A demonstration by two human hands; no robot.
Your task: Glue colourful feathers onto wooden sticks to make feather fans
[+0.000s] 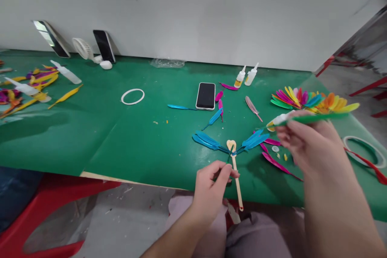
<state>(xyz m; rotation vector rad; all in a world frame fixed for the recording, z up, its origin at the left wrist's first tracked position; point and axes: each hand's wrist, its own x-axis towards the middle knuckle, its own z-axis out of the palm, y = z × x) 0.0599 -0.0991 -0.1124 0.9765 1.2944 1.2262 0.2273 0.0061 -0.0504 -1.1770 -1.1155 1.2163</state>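
Note:
A wooden stick (pixel 238 187) with a heart-shaped head (pixel 231 144) slants across the table's front edge. Blue feathers (pixel 208 141) spread to the left of its head, and more blue feathers (pixel 254 140) to the right. My left hand (pixel 210 185) is closed beside the stick, thumb and forefinger pinching a thin green stem (pixel 230 155) that crosses the heart; its other fingertips touch the stick. Raised on the right, my right hand (pixel 308 137) is closed on a green feather (pixel 320 118). A glue bottle (pixel 279 120) shows partly behind that hand; whether the hand touches it I cannot tell.
A phone (pixel 206 96) lies mid-table, with two glue bottles (pixel 245 76) beyond. Multicoloured feathers (pixel 314 100) fan out at right, near a tape roll (pixel 364 151). Leftward are a white ring (pixel 133 96), a small fan (pixel 83 48) and yellow feathers (pixel 65 96). A red chair (pixel 54 209) stands below.

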